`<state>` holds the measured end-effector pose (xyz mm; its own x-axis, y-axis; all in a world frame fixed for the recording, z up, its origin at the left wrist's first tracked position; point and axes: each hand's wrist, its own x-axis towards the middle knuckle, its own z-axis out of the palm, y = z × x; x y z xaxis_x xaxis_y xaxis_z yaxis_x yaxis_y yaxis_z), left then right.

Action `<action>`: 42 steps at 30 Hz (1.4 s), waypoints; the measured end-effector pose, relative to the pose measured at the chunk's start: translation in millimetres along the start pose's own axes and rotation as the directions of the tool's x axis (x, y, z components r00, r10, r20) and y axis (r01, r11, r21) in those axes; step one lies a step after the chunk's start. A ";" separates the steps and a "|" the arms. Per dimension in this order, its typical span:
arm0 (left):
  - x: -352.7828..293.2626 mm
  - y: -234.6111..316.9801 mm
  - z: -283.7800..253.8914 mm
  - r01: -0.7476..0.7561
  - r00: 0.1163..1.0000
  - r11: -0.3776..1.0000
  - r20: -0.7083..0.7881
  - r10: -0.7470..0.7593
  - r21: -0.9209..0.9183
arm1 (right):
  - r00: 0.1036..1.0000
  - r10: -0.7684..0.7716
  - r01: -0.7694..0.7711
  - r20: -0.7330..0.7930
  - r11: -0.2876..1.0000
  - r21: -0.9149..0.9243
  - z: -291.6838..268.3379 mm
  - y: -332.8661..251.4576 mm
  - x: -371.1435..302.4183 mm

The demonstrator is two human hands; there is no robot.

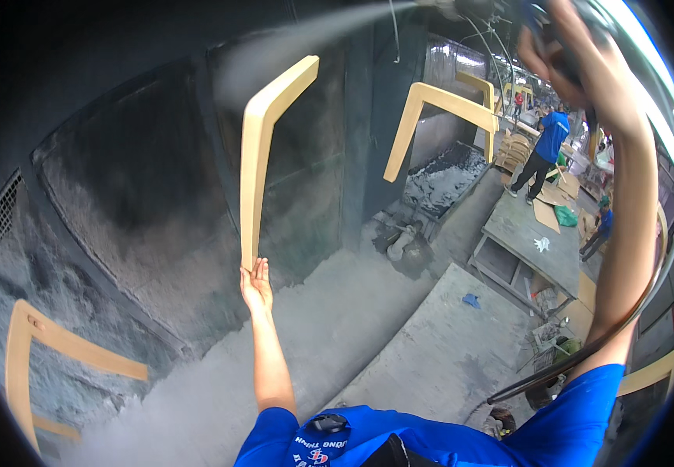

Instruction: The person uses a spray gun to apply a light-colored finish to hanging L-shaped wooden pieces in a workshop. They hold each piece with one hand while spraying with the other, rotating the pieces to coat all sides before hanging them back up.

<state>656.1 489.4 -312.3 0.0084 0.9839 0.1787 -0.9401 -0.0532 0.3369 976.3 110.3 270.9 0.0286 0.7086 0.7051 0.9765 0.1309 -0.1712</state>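
Head view: left grip point(257, 288) pinches a bent wood piece point(253, 163) by its lower end; spray point(329, 27) streaks above it; right grip point(586, 50), far right of it, cannot be judged.

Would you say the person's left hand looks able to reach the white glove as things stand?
Probably not: the left hand holds the bent wooden piece, and the white glove lies on the farther grey table.

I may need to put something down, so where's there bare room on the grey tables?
The nearer grey table is bare between its left edge and the blue scrap. The farther table has a bare strip left of the white glove. It's crowded at the far end, with brown sheets and a green bag.
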 end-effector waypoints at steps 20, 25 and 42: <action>-185.4 30.9 29.6 0.259 0.934 0.899 -0.328 -0.140 0.353 | 0.944 0.235 -0.309 0.231 0.389 0.868 161.3 59.0 -447.4; -170.0 47.6 25.3 0.252 0.942 0.869 -0.313 -0.120 0.426 | 0.917 0.229 -0.398 0.326 0.541 0.741 161.8 36.8 -450.7; -8.8 249.8 492.2 -0.922 0.374 0.081 0.812 0.449 0.380 | 0.895 0.355 -0.431 0.271 0.525 0.734 257.6 -33.9 -421.9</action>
<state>589.0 383.3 225.3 -0.1420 0.2054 0.9683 0.0456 -0.9758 0.2137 876.1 -14.4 -198.1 0.3139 0.8686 0.3833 0.3433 0.2726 -0.8988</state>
